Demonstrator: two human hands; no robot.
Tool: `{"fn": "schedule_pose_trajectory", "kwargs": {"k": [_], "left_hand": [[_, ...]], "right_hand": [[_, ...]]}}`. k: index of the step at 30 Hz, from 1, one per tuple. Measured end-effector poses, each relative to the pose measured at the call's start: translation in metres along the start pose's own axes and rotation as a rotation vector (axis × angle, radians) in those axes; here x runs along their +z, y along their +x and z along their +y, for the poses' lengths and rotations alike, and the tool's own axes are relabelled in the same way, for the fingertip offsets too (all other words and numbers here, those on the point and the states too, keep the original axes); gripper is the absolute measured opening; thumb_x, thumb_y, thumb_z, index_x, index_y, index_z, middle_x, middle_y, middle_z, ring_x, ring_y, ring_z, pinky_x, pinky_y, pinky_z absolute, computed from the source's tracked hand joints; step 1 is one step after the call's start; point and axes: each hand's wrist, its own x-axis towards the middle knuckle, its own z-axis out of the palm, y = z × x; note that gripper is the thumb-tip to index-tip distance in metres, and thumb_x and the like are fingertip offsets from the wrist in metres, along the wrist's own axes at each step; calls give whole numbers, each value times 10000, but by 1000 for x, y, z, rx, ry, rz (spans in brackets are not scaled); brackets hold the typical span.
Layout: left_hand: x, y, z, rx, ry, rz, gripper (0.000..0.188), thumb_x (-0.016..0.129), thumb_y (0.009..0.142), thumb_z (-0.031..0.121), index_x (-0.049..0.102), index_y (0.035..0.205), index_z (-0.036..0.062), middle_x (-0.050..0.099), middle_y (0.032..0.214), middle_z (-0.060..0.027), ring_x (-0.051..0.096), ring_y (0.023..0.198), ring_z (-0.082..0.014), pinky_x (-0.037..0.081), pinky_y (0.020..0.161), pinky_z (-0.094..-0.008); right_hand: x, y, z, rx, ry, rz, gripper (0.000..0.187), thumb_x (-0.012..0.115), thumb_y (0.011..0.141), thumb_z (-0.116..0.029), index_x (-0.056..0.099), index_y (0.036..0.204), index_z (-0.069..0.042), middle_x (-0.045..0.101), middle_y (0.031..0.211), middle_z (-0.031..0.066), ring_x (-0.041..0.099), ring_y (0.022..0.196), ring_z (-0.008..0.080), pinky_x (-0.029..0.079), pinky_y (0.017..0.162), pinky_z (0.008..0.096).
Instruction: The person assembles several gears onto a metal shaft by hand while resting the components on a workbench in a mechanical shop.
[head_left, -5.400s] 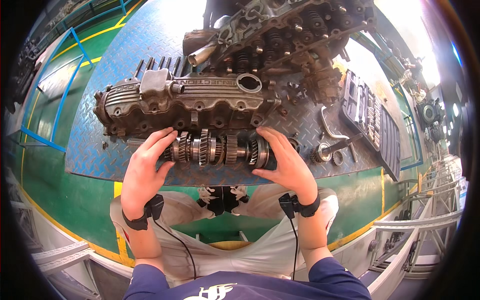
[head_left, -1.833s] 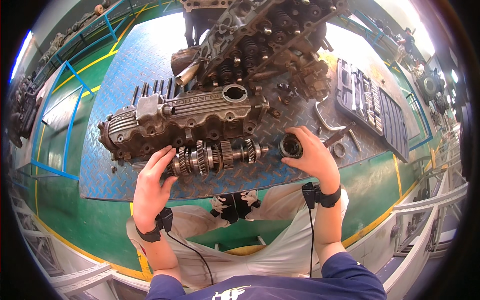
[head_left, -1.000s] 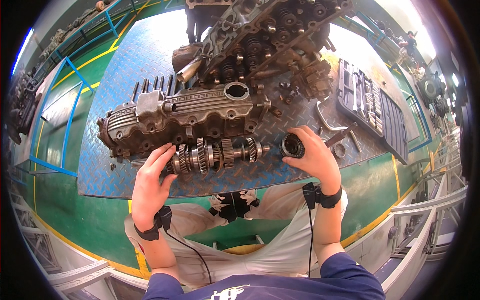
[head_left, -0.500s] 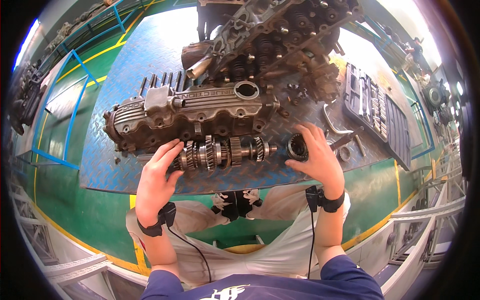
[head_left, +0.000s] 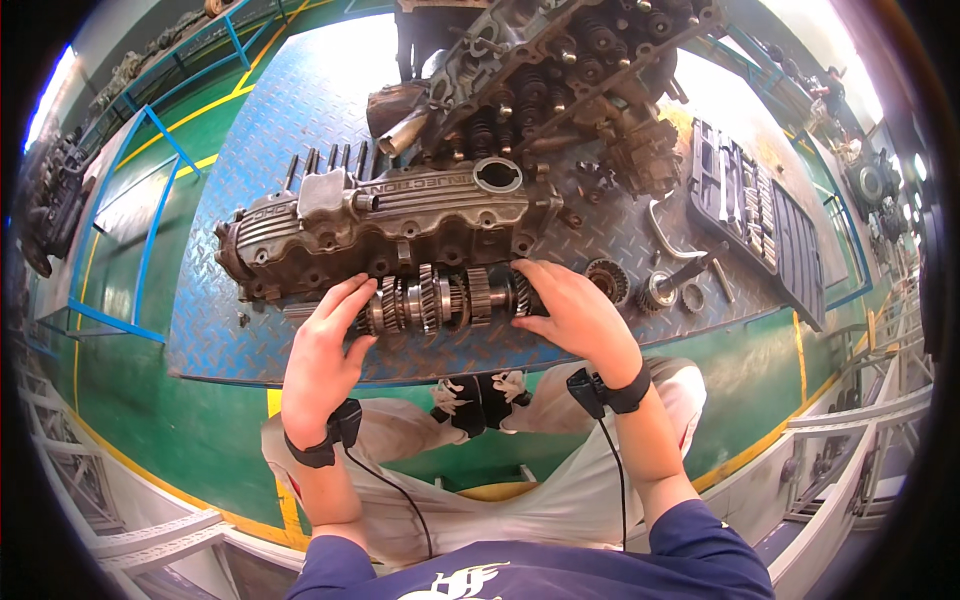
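Note:
A gear shaft point(head_left: 430, 300) with several toothed gears lies lengthwise near the table's front edge. Around its left end curl the fingers and thumb of my left hand point(head_left: 322, 355). My right hand point(head_left: 580, 318) grips the opposite end, thumb on the near side and fingers on the far side, partly covering the last gear. Directly behind the shaft sits a ribbed metal valve cover point(head_left: 400, 215) with a round opening. Just right of my right hand are a dark ring-shaped gear point(head_left: 610, 280) and a gear with a stub shaft point(head_left: 660, 290).
A large, dirty engine block point(head_left: 560, 90) fills the back of the blue tread-plate table point(head_left: 250, 130). At the right lies an open tool case point(head_left: 740, 215) with wrenches and sockets. A curved metal strip point(head_left: 665, 235), a small ring point(head_left: 692, 297) and a pin point(head_left: 722, 280) rest nearby.
My right hand has moved left, away from the ring-shaped gear and onto the shaft's right end. My left hand stays at the left end.

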Motion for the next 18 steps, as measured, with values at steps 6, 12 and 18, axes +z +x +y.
{"fn": "schedule_pose_trajectory", "kwargs": {"k": [6,12,18], "left_hand": [[-5,-5,-1,1,18,2,666,782,786,-108,633,1417,46,628,1469,-157,615,1308,-434,534,1077,-469],[-12,-12,-3,-49,66,-13,661,797,762,-103,613,1374,66,601,1424,-145,596,1297,-424,509,1080,-478],[-12,-15,-11,15,86,-26,694,812,734,-99,625,1381,67,605,1433,-151,591,1312,-429,503,1101,-479]], "right_hand": [[3,2,-9,16,9,-50,717,847,850,-192,518,1435,58,676,1308,266,637,1224,437,524,1047,475],[6,1,-22,22,53,-46,710,855,853,-220,551,1454,5,665,1348,255,628,1248,452,519,1052,477],[4,0,-30,55,56,-30,715,870,834,-225,566,1433,20,674,1330,257,633,1242,456,524,1046,474]]}}
